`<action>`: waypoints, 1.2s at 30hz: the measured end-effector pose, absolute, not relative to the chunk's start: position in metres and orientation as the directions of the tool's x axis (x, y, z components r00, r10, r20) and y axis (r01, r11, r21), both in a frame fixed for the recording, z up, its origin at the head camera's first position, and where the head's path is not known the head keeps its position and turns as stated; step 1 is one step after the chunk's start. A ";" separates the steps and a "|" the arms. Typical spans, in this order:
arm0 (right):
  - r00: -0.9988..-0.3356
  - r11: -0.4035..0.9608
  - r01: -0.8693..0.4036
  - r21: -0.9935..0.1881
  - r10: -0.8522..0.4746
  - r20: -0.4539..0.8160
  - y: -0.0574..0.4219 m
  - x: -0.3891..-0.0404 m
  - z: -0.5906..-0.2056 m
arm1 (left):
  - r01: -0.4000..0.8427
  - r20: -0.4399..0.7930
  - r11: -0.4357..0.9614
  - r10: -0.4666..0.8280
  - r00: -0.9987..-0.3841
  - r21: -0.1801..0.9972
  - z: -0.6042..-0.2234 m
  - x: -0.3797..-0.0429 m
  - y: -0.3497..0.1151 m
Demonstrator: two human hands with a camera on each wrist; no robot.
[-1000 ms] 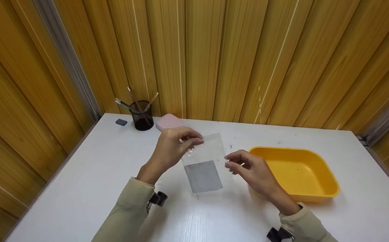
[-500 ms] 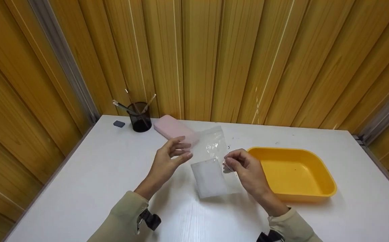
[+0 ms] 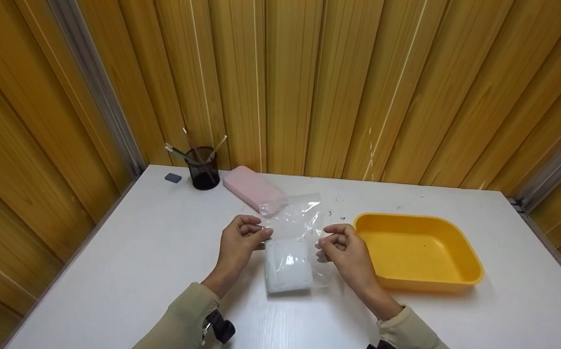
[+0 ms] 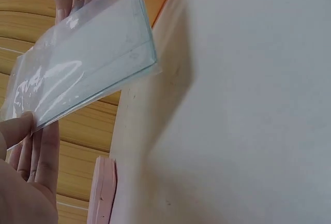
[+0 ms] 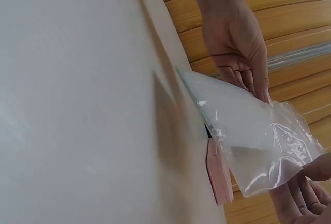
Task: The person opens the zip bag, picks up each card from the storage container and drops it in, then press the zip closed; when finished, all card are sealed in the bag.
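Note:
A clear plastic bag (image 3: 299,213) is held up off the table between both hands. Inside its lower part lies a flat, pale square piece (image 3: 288,269); its rim looks greenish in the left wrist view, where the piece (image 4: 111,43) fills one end of the bag. My left hand (image 3: 236,247) pinches the bag's left edge between thumb and fingers. On the opposite edge, my right hand (image 3: 350,254) pinches the plastic. The right wrist view shows loose, wrinkled film (image 5: 269,164) beside the right thumb. What the pale piece is made of I cannot tell.
A yellow tray (image 3: 418,283) stands right of the right hand. Behind the bag lies a pink case (image 3: 251,186), beside a black mesh cup (image 3: 204,169) with several pencils. A dark eraser-like block (image 3: 173,178) sits at the back left. Wood-patterned walls (image 3: 285,87) enclose the white table.
My left hand lets go of the bag's top area, then takes hold of its left edge lower down. The piece inside shows a pale face where a grey one showed before.

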State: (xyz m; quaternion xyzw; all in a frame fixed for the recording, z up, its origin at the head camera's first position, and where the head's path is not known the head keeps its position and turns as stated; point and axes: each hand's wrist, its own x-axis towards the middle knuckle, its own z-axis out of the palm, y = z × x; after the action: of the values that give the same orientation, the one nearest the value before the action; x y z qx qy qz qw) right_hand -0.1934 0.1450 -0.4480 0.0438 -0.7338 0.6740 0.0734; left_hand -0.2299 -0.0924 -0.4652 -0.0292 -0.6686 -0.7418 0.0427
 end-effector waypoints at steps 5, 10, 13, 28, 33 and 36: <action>-0.977 0.221 -0.211 -0.952 -0.016 0.213 0.141 -0.193 -0.463 | 0.098 0.097 -0.026 -0.022 -0.995 0.995 -0.477 -0.234 -0.096; -0.977 0.358 -0.211 -0.910 -0.036 0.212 0.141 -0.194 -0.479 | 0.121 0.114 0.071 0.091 -0.989 0.990 -0.487 -0.234 -0.101; -0.981 0.421 -0.189 -0.887 -0.033 0.193 0.142 -0.194 -0.485 | 0.119 0.102 0.103 0.159 -0.982 0.988 -0.492 -0.233 -0.103; -0.976 0.572 -0.200 -0.796 -0.048 0.210 0.151 -0.194 -0.487 | 0.153 0.080 0.303 0.242 -0.967 0.941 -0.491 -0.238 -0.099; -0.974 0.646 -0.209 -0.734 -0.072 0.213 0.147 -0.188 -0.480 | 0.136 0.041 0.345 0.270 -0.962 0.929 -0.487 -0.236 -0.104; -0.966 0.695 -0.249 -0.674 -0.128 0.225 0.145 -0.180 -0.466 | 0.146 0.042 0.369 0.277 -0.960 0.918 -0.485 -0.234 -0.110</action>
State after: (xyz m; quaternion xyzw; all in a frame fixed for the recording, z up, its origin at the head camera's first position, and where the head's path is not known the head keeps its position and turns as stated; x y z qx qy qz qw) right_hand -0.1803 0.1447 -0.4664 0.1025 -0.9171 0.3767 0.0803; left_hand -0.2337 -0.1099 -0.4852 -0.1282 -0.8251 -0.5470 -0.0596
